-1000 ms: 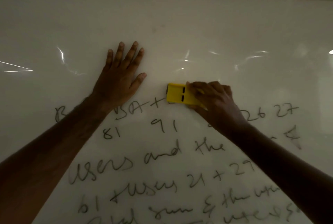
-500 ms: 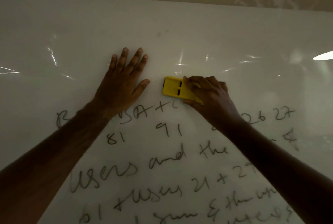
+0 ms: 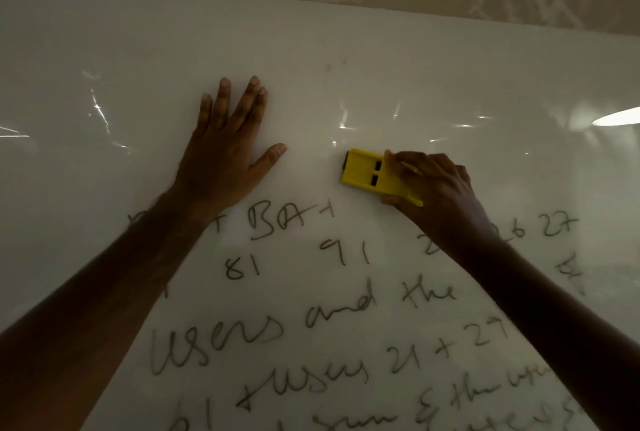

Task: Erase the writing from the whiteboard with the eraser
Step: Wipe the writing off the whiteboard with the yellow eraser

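Your right hand [image 3: 438, 195] has its fingers curled around the yellow eraser [image 3: 372, 177], pressing it flat on the whiteboard [image 3: 450, 66] just above the top line of writing [image 3: 291, 219], most likely so it can rub the marks off. Your left hand [image 3: 225, 156] lies at nine o'clock from the eraser, fingers straight and a little spread, flat on the board, probably to hold you steady. Lots of writing waits at six o'clock.
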Motion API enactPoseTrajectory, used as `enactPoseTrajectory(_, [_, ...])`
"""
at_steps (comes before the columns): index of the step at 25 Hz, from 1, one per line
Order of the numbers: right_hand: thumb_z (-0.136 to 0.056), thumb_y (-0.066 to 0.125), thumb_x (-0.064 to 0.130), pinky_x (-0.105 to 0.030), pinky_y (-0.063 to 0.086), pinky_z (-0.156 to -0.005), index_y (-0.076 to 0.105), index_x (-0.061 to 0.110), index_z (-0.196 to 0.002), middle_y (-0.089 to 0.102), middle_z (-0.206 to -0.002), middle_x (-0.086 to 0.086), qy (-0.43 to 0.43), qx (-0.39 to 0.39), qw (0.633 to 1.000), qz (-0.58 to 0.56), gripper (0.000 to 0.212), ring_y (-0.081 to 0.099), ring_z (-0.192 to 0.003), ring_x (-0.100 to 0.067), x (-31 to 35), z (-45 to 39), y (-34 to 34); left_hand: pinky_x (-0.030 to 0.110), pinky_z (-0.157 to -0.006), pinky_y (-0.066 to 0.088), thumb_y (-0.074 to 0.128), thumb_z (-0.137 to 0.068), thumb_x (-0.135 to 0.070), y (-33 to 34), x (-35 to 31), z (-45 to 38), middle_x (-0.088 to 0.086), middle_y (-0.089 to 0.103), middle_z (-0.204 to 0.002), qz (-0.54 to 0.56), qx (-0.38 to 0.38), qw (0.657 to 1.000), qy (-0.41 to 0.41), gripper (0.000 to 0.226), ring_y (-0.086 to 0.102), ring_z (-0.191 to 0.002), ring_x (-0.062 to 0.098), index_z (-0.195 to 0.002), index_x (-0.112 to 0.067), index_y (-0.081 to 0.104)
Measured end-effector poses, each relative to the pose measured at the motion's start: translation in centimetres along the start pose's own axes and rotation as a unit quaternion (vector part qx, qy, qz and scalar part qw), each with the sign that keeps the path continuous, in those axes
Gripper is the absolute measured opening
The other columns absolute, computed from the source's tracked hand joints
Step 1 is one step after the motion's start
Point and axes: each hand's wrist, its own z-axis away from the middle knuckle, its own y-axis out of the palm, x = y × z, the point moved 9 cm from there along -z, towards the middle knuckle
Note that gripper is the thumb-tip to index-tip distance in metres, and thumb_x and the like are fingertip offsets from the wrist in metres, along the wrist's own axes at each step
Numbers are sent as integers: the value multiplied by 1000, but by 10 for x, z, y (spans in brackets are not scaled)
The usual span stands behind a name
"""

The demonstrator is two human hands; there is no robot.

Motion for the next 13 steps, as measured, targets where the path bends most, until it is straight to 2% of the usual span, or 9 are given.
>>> enactPoseTrajectory(6, [-98,57,48,-47,45,-92,48,20,-154,57,-143,2,-61,-16,998,-14,63,53,-117,-24,58,9,12,57,-135,4,29,-108,-62,-3,15,2,5,8,-183,-8,2,1000,4,84,5,-167,44,-174,-12,13])
enactPoseTrajectory(9, [-98,61,46,-47,46,-92,50,20,-153,59,-143,-1,-95,0,996,0,62,56,-117,-27,50,30,10,58,-134,3,29,-109,-63,-10,37,16,4,5,-183,-7,12,1000,-6,84,2,-167,44,-174,-12,11])
enactPoseTrajectory(13, [-94,58,51,-50,46,-93,47,23,-154,57,-144,-2,-49,20,999,-4,67,54,-118,-31,23,9,4,59,-134,2,25,-108,-64,-15,52,35,7,5,-183,-15,27,999,-18,86,1,-166,46,-174,-11,9])
